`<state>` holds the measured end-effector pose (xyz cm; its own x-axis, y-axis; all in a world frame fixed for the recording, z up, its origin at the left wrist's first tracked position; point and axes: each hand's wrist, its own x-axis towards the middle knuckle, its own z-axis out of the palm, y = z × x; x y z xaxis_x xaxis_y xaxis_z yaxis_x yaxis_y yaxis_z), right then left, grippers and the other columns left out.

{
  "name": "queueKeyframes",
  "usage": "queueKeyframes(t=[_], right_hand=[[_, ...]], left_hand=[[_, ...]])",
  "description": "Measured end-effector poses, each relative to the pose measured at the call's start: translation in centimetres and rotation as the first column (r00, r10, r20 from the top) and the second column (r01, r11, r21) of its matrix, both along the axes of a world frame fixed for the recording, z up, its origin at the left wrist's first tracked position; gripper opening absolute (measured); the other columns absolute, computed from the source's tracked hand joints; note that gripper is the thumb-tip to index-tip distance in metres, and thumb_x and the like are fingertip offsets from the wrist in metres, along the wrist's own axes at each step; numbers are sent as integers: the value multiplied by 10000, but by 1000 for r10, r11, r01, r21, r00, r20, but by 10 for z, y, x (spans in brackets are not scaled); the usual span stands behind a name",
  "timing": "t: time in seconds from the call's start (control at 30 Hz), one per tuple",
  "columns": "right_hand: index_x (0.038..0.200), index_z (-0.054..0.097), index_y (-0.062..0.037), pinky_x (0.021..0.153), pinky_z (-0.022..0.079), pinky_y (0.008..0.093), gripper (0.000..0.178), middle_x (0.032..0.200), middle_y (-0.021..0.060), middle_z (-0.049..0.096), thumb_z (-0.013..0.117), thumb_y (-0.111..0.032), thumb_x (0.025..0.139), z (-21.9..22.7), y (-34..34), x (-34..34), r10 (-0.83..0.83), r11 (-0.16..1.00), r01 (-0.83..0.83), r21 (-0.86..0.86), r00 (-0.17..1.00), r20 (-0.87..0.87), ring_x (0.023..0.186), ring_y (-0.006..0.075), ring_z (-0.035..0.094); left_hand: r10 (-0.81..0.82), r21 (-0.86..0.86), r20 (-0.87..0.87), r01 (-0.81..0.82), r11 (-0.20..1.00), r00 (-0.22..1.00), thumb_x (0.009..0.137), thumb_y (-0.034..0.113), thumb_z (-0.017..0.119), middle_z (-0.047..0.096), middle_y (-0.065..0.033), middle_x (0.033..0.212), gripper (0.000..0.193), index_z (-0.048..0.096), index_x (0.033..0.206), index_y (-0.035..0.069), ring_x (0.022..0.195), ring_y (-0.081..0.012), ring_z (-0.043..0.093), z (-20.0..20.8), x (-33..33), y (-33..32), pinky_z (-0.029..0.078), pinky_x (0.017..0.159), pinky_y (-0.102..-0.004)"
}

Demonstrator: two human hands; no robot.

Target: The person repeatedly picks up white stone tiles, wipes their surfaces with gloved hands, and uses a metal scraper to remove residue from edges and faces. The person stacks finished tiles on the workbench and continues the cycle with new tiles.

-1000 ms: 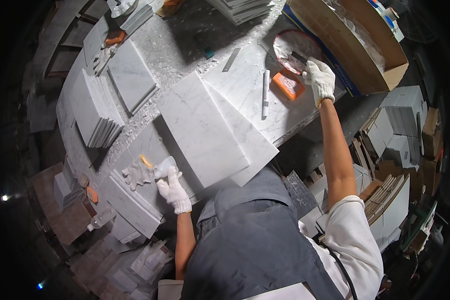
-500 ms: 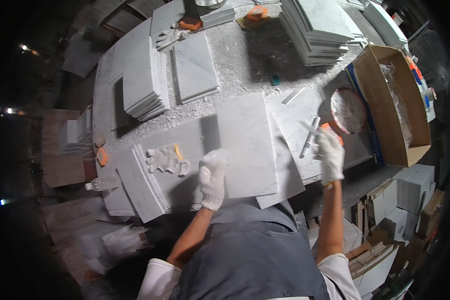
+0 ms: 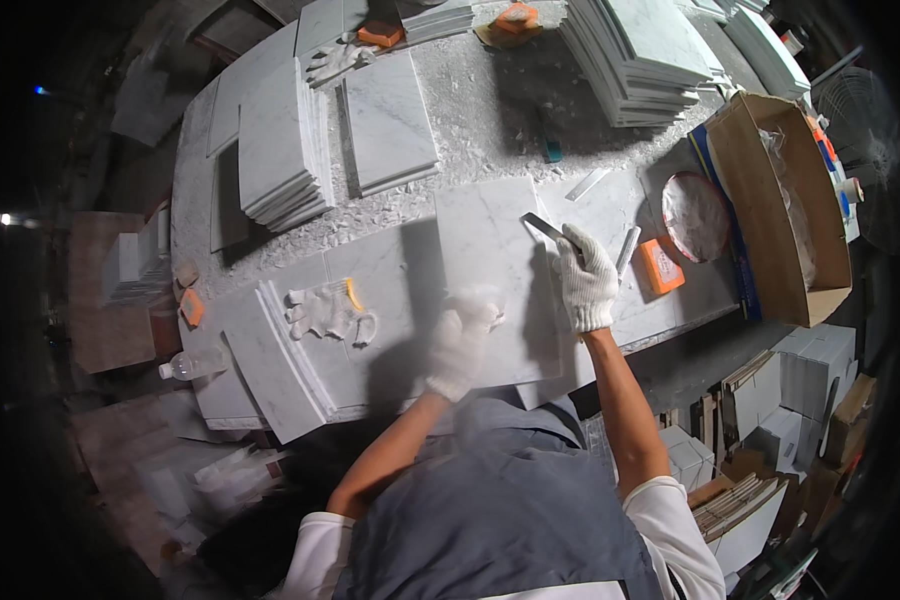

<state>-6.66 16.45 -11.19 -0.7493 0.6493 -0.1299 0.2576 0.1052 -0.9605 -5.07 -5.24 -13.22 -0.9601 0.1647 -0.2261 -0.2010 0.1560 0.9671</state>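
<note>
My right hand (image 3: pixel 587 280), in a white knit glove, is closed around a narrow flat metal blade (image 3: pixel 542 226). The blade points up and left over a white grey-veined marble tile (image 3: pixel 490 235). My left hand (image 3: pixel 457 350), gloved too, is over the lower part of that tile, its fingers curled and smeared by motion. A pale, blurred wad shows at its fingertips; I cannot make out its kind. Beneath the tile, a second tile (image 3: pixel 543 385) juts out at the lower right. A silver pen-like marker (image 3: pixel 628 250) lies right of my right hand.
An orange block (image 3: pixel 662 267) and a round dish with a pale filling (image 3: pixel 695 218) lie on the right, beside an open cardboard box (image 3: pixel 785 210). Tile stacks (image 3: pixel 275 150) stand farther back. A spare glove (image 3: pixel 330 312) and a plastic bottle (image 3: pixel 192 364) are at left.
My right hand has moved left from beside the orange block to the tile's right edge, bringing the blade over the tile. My left hand has shifted right, farther onto the tile.
</note>
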Motion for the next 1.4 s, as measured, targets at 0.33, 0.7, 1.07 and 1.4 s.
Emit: queueKeyframes(t=[0.33,0.7,1.07,1.4], right_hand=[[1368,530,59,609,458,222,404,904,39,628,646,-110,1019,25,18,31,-93,712,50,-701,995,-23,724,108,589],[1021,646,-39,678,523,267,204,879,32,645,703,-232,993,17,21,38,115,678,-95,-729,993,-22,751,120,614],[1259,650,0,696,541,263,377,961,64,717,724,-215,958,21,9,-25,78,909,-21,-417,990,119,796,122,664],[1083,679,-46,835,550,337,247,965,131,741,687,-251,946,27,10,-51,174,979,-110,-171,892,418,894,203,693]], left_hand=[[-79,-3,-62,79,997,995,985,31,632,666,-121,1059,170,555,1129,-16,922,-206,722,-1,-17,-8,624,845,-339],[-11,172,17,8,985,1000,1008,110,665,606,-106,1173,367,458,1289,-1,1010,-182,674,23,-66,34,610,876,-343],[-99,-128,-156,79,989,983,962,231,723,545,-213,1433,612,458,1445,-35,1309,-323,557,21,-56,31,443,1110,-403],[-148,-259,-205,92,961,968,978,261,705,547,-224,1413,608,452,1442,-40,1297,-331,559,33,-55,32,444,1103,-407]])
